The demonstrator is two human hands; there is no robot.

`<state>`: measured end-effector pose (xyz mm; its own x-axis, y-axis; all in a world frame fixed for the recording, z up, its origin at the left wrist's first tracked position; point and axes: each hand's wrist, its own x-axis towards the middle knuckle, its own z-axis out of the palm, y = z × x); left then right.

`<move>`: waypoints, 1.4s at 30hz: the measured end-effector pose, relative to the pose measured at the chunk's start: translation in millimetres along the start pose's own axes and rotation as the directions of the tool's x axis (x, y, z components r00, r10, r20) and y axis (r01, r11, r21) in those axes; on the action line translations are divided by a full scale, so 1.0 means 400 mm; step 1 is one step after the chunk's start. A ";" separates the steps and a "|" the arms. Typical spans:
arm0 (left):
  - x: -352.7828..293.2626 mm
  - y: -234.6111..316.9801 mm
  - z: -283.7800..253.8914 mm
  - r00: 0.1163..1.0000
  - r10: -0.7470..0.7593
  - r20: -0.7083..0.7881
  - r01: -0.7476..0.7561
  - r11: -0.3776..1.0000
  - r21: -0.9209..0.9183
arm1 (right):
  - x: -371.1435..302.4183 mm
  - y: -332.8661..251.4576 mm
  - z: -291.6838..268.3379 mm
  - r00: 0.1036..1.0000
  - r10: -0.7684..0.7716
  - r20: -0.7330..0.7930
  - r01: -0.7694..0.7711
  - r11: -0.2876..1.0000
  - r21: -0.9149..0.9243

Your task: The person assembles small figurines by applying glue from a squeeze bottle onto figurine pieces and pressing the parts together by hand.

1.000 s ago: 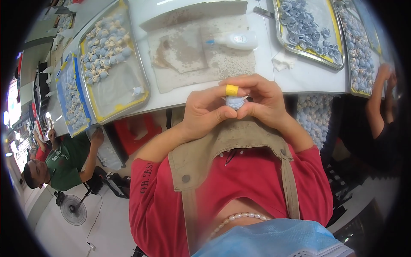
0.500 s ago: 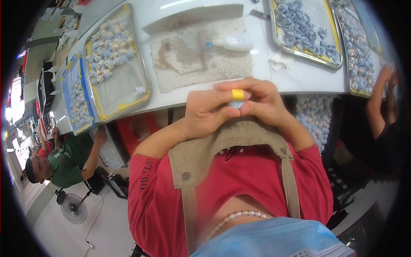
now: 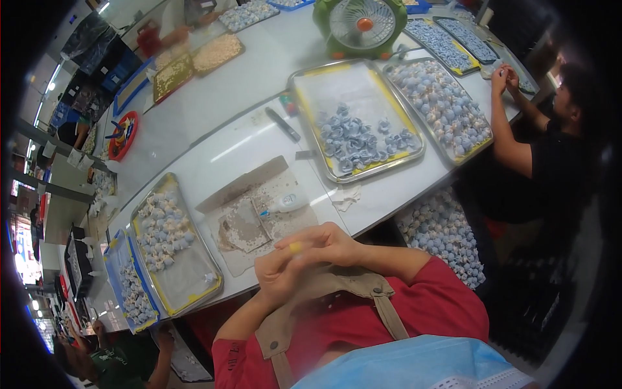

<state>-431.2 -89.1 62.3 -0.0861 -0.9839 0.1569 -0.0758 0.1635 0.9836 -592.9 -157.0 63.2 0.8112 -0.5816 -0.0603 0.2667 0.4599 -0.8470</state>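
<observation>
Curled together, left hand (image 3: 275, 275) and right hand (image 3: 335, 246) are touching; whether anything is held cannot be told. Seemingly finished balls (image 3: 162, 235) are gathered in one tray (image 3: 180, 277); loose petals (image 3: 350, 139) are left in another tray (image 3: 343, 87).

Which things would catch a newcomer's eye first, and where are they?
Probably the green fan with an orange hub, on the white table at top centre. Next, a rectangular metal tray of curled blue-grey pieces, right of centre. Below, the bare left hand and right hand meet, a yellow band among the fingers.
</observation>
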 end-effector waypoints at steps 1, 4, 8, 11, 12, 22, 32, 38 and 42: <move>-0.004 0.002 -0.001 0.999 0.032 -0.021 -0.032 0.999 -0.001 | 0.001 0.003 0.005 1.000 -0.001 0.002 0.001 1.000 0.006; 0.006 -0.001 0.011 0.999 0.030 -0.031 -0.030 0.999 -0.017 | -0.003 0.009 -0.006 1.000 -0.001 -0.015 0.002 0.999 0.032; -0.008 0.004 0.013 0.998 -0.010 -0.060 0.006 0.998 -0.070 | -0.003 0.012 0.002 1.000 0.002 -0.027 -0.001 1.000 0.015; -0.020 0.015 0.015 0.999 -0.010 -0.051 0.007 0.998 -0.059 | -0.010 0.007 0.010 0.998 -0.053 0.016 0.053 0.998 0.024; -0.022 0.023 0.018 0.999 0.002 -0.051 -0.004 0.999 -0.046 | -0.013 0.001 0.014 0.997 -0.067 0.044 0.067 0.998 0.006; -0.060 0.056 0.054 0.998 0.029 -0.055 -0.029 0.999 -0.015 | -0.064 0.006 0.016 0.984 -0.101 0.146 0.117 0.988 -0.104; -0.062 0.069 0.174 0.986 -0.035 -0.163 0.041 0.998 0.036 | -0.145 0.001 -0.044 0.978 -0.094 0.184 0.109 0.991 -0.073; -0.069 0.046 0.084 0.869 -0.049 -0.492 0.080 0.996 0.042 | -0.136 0.003 -0.093 0.990 -0.139 -0.039 0.126 0.965 -0.229; -0.149 0.013 -0.109 0.671 0.148 -0.726 0.309 0.835 0.456 | -0.116 0.042 -0.132 0.928 -0.323 -0.184 0.217 0.873 -0.438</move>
<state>-383.2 -32.7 61.7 0.6525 -0.6889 0.3157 -0.5427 -0.1342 0.8291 -653.6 -157.7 24.1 0.5715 -0.8117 0.1206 0.1811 -0.0186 -0.9833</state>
